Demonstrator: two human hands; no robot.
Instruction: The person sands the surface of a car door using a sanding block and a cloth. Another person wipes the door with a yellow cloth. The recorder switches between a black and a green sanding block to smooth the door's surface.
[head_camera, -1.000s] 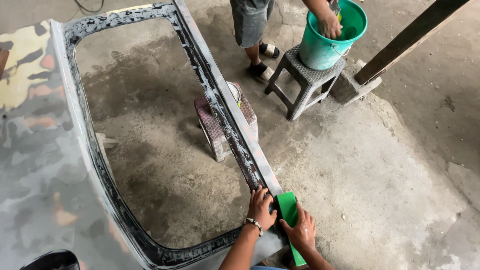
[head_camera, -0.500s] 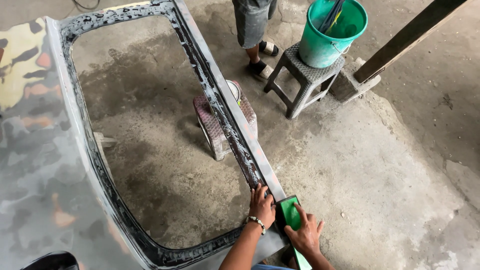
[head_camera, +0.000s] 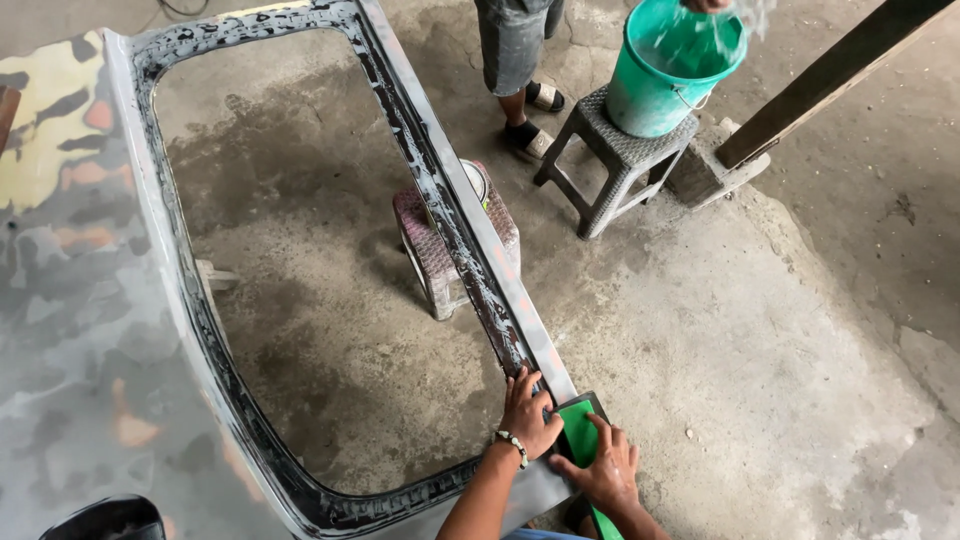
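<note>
Green sanding block (head_camera: 578, 432), flat (wet) on grey panel edge (head_camera: 520, 310)

The right hand (head_camera: 603, 470) hides part of the green block (head_camera: 577, 432). The block's lower end runs off the bottom edge.

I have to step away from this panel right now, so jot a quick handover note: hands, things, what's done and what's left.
Left hand: flat on the panel's frame rail, steadying it.
Right hand: pressing the green sanding block on the rail's near end.
Panel rests on a pink stool; teal bucket on the grey stool beside another person.
Done: the rail looks wet and scuffed.
Left: cannot tell how much still needs rubbing.
</note>
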